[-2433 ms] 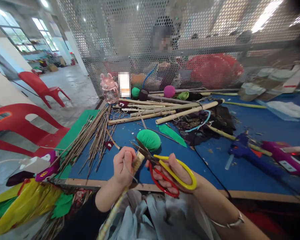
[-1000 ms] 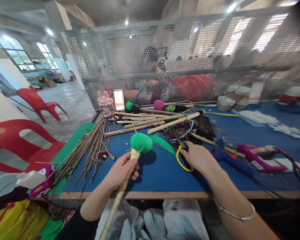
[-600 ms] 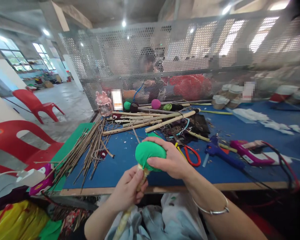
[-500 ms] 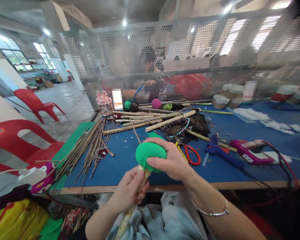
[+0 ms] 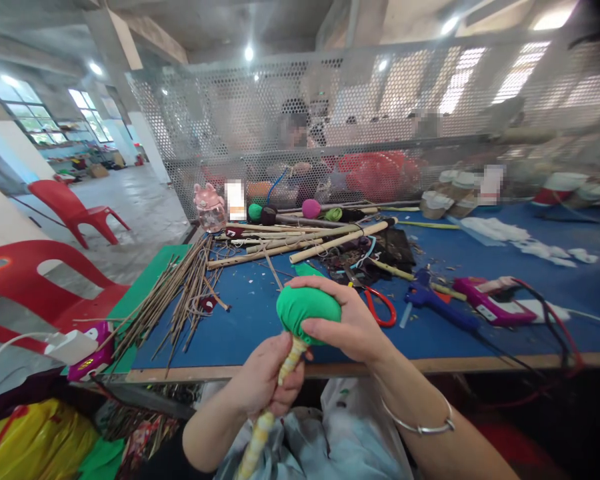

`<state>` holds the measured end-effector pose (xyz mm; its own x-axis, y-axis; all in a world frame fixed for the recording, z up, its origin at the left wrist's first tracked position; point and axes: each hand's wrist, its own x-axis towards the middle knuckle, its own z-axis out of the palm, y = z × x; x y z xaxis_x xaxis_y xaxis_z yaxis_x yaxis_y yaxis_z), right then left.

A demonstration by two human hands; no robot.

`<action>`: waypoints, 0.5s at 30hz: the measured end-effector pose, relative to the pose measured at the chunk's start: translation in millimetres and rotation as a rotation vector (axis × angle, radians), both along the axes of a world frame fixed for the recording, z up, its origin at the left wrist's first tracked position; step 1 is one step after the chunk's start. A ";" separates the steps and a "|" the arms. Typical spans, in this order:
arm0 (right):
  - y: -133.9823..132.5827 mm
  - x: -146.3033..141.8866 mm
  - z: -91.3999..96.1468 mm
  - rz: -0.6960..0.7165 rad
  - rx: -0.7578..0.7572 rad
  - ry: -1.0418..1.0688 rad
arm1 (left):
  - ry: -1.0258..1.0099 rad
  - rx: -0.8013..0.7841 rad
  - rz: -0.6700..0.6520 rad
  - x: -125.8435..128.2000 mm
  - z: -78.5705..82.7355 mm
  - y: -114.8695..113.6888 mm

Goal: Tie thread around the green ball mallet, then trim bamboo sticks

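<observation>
My right hand [image 5: 353, 320] is wrapped round a green cloth-covered ball [image 5: 303, 308], fingers over its top and thumb on its near side. Gathered folds of the cloth run down to a stick wrapped in yellow and white [image 5: 291, 359]. Just below the ball, my left hand [image 5: 270, 377] is closed round that stick, whose lower end slants down toward my lap. On the blue table behind the ball lie scissors with red handles [image 5: 383, 308], their blades partly hidden among scraps.
Bundled thin twigs [image 5: 180, 300] lie on the left, with bamboo sticks [image 5: 340, 241] farther back. To the right are a blue glue gun [image 5: 443, 303] and a purple power strip [image 5: 495, 303]. A perforated metal screen [image 5: 220, 120] stands behind the table; a person sits beyond it.
The ball has shifted slightly right and turned, showing more gathered folds. My left hand has changed its hold, so more of the wrapped stick shows.
</observation>
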<state>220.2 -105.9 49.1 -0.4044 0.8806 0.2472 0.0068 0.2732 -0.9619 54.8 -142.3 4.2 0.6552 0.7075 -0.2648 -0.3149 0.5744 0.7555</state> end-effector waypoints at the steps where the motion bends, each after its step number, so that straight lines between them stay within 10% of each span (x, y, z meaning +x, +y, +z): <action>1: -2.6 -1.5 -0.4 -0.050 0.034 -0.006 | 0.000 0.009 0.002 1.1 0.0 -1.0; 9: 11.9 22.6 -6.7 0.157 -0.044 0.072 | 0.141 0.070 -0.109 -1.9 4.4 5.0; 15: 2.2 25.4 -1.0 0.044 -0.057 -0.158 | 0.199 0.144 -0.108 -3.9 4.7 -1.3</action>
<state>245.6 -103.7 48.1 -0.4728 0.8718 0.1280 0.1481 0.2218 -0.9638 50.9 -143.5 8.9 0.6737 0.6764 -0.2976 -0.0946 0.4783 0.8731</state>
